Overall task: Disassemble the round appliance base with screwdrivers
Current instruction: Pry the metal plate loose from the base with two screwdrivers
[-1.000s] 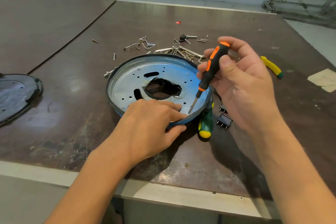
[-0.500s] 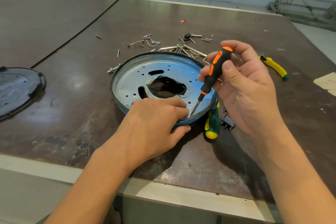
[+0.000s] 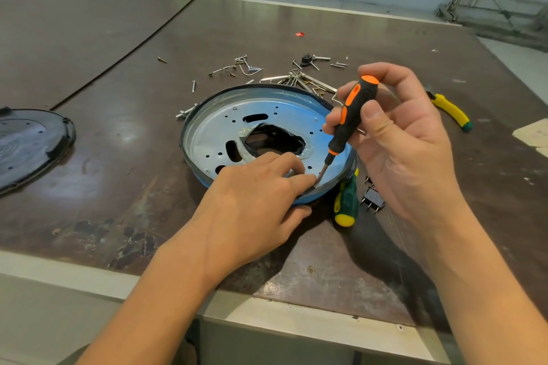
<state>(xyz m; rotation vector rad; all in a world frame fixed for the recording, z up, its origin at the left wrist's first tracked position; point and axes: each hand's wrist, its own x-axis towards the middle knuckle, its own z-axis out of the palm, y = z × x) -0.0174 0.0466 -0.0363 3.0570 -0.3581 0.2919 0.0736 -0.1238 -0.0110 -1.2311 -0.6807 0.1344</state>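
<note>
1. Our left hand (image 3: 255,210) holds the near rim of the round appliance base (image 3: 213,133), thumb beneath, as it did 0.5 s ago.
2. Our right hand (image 3: 397,139) grips 1 orange-black screwdriver (image 3: 353,115), its tip unmoved at that rim.
3. A 2nd, green-yellow screwdriver (image 3: 345,204) lies just right of the base.
4. Farther off are 1 black cover (image 3: 29,142) at left and scattered screws (image 3: 296,77) behind.

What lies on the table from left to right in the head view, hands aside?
Black cover → round base → green screwdriver → small black pronged part → yellow-handled pliers → paper scrap.
</note>
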